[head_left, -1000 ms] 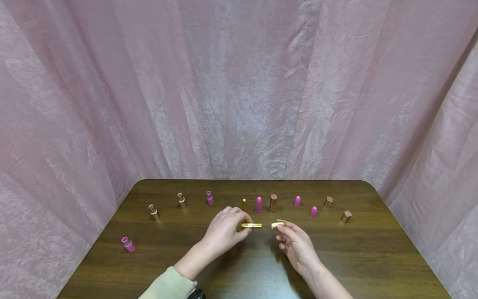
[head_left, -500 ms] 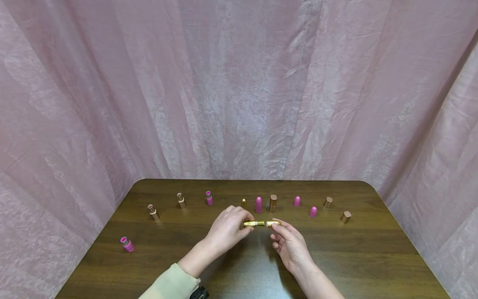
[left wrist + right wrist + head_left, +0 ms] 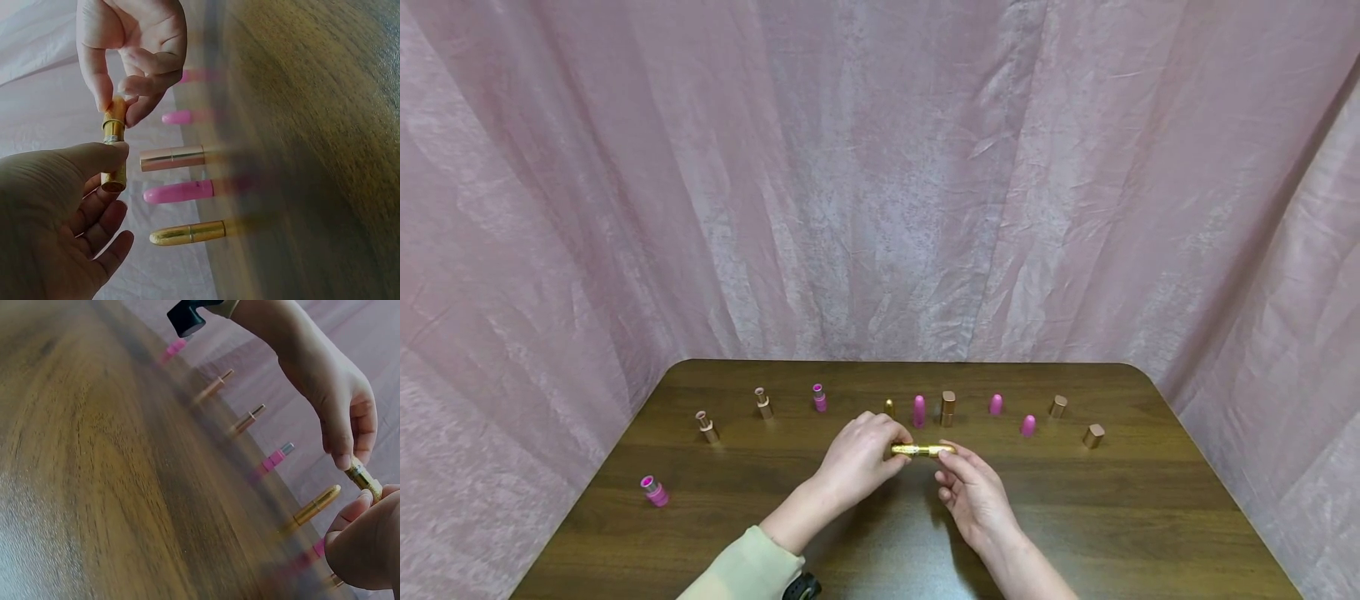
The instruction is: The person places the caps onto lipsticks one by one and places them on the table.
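Above the middle of the table, my left hand (image 3: 859, 458) pinches a gold lipstick tube (image 3: 902, 449) between thumb and fingers. My right hand (image 3: 983, 502) pinches its gold cap (image 3: 115, 111) by the rounded end. Tube and cap lie in one line, the cap's mouth over the tube's inner collar, a band of which still shows between them in the left wrist view. Just behind the hands stand a closed gold lipstick (image 3: 187, 234), a closed pink lipstick (image 3: 919, 412) and a closed rose-gold lipstick (image 3: 948, 409), all upright.
On the left of the wooden table (image 3: 1075, 517) stand uncapped rose-gold lipsticks (image 3: 763, 405) and uncapped pink lipsticks (image 3: 656, 492). Loose pink caps (image 3: 1028, 426) and rose-gold caps (image 3: 1093, 436) stand on the right. A pink curtain (image 3: 880, 183) hangs behind and along both sides.
My right hand has moved left with the gold cap, closing the gap to the tube; the cap now sits over the collar. My left hand has shifted slightly right with the tube.
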{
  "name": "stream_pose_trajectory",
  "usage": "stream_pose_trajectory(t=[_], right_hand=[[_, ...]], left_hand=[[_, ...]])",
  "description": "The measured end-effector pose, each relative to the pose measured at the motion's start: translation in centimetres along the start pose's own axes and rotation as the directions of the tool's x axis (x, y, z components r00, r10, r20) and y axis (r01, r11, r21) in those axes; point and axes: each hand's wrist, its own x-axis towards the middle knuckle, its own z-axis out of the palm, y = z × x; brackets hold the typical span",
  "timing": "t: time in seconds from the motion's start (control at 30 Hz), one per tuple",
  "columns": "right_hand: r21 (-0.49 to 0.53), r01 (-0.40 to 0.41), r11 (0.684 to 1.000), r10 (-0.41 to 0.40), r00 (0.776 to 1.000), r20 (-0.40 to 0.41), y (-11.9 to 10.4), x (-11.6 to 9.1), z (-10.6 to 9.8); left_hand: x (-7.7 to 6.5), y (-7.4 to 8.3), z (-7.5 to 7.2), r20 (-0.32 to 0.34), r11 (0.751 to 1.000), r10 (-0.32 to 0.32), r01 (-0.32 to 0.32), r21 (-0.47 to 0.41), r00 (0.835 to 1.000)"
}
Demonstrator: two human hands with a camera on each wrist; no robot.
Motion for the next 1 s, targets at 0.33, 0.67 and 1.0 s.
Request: stream_pose_trajectory(t=[0.33,0.67,1.0], right_hand=[[0.020,0.009,1.000,-0.009,1.000,0.004,0.47,-0.02,0.26],[0.033,0.005,0.999,-0.006,1.000,0.014,0.70,0.01,0.41],[0.032,0.004,0.999,-0.004,1.000,0.019,0.69,-0.08,0.36]], left_hand=[[0.20,0.31,0.14,0.008,1.000,0.000,0.000,0.006,1.000],[0.21,0.73,0.32,0.027,1.000,-0.006,0.006,0.000,1.000],[0.20,0.86,0.38,0.017,1.000,0.005,-0.006,0.004,1.000]])
